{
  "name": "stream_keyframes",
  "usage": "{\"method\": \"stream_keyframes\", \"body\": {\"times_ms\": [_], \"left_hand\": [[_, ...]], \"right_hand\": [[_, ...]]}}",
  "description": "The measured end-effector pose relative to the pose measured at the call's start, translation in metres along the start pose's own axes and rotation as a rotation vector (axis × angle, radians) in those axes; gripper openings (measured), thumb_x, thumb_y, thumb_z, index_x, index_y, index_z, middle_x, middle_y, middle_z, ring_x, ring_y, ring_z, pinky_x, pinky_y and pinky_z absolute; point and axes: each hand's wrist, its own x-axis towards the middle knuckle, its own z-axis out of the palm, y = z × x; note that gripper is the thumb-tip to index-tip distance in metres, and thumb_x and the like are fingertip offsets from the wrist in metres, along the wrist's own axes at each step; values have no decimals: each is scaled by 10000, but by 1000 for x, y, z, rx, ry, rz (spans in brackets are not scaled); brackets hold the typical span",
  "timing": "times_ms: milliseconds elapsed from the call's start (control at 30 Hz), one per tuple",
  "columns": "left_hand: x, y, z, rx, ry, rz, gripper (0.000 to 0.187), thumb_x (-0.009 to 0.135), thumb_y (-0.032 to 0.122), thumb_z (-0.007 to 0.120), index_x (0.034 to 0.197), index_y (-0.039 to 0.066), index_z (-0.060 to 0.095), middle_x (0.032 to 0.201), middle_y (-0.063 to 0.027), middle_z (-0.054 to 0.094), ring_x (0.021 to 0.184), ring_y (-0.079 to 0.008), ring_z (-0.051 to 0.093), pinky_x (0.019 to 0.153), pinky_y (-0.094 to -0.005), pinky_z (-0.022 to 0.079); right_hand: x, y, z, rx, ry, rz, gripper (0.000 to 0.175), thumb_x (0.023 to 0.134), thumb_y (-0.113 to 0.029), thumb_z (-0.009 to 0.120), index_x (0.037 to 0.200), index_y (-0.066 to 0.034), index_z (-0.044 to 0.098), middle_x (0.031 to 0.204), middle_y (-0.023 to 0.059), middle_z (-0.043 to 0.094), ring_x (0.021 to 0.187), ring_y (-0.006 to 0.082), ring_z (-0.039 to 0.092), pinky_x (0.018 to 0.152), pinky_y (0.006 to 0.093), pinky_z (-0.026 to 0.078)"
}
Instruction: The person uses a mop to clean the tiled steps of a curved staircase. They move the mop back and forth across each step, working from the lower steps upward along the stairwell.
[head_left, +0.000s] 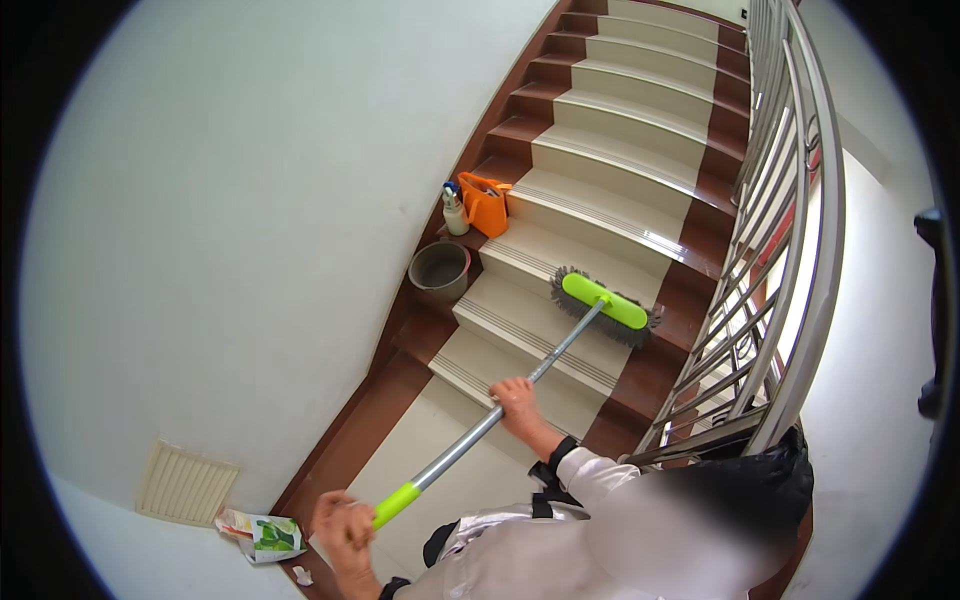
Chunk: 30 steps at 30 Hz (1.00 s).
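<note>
A mop with a lime-green head plate (604, 301) and a grey chenille pad lies against the lower stairs, its pad across a step near the railing side. From the head its metal pole (457, 450) slants down to a lime-green grip. Around the middle of the pole, my right hand (521, 410) is closed. My left hand (343, 525) holds the end of the green grip, with part of the fingers blurred. Pale stair treads (540, 311) with dark red-brown side borders rise ahead of me.
By the wall, a grey bucket (440, 271), a white spray bottle (454, 214) and an orange bag (486, 206) stand on the steps. Stainless-steel railing (821, 225) curves along the right; a black plastic bag (787, 472) hangs near its lower end. A printed plastic bag (274, 538) lies beneath a wall vent (187, 481).
</note>
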Motion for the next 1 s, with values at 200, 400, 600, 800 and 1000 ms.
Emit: {"method": "stream_keyframes", "body": {"times_ms": [200,400,600,800,1000], "left_hand": [[54,-1,47,-19,-178,0,100,997,76,585,976,-16,618,455,29,371,412,-93,380,712,-301,469],[62,-53,109,-56,-298,-152,70,989,47,598,984,-19,623,478,12,411,437,-99,414,790,-313,503],[59,-81,128,-91,-383,-337,93,1001,76,616,979,-13,637,461,8,422,441,-110,441,786,-315,501],[52,-88,114,-54,-368,-405,85,986,38,603,1019,-23,651,482,-7,454,455,-120,472,774,-321,515],[54,-44,52,10,-162,-250,101,1006,102,596,988,6,622,442,22,387,423,-100,423,805,-318,516]], "right_hand": [[39,37,-12,-46,178,9,369,701,44,686,1015,-140,623,923,69,597,977,310,577,913,433,421],[28,115,-52,-184,177,181,354,696,34,698,970,-166,596,962,50,622,1073,283,596,1010,459,394],[-43,142,-100,-271,230,346,310,706,20,700,941,-160,610,952,53,618,1070,297,588,1003,448,383],[-69,136,-101,-355,260,347,292,687,0,711,906,-174,625,898,34,588,1019,288,577,987,450,384],[-24,70,-48,-282,187,243,270,670,-52,727,887,-192,649,885,35,599,981,280,573,962,454,392]]}}
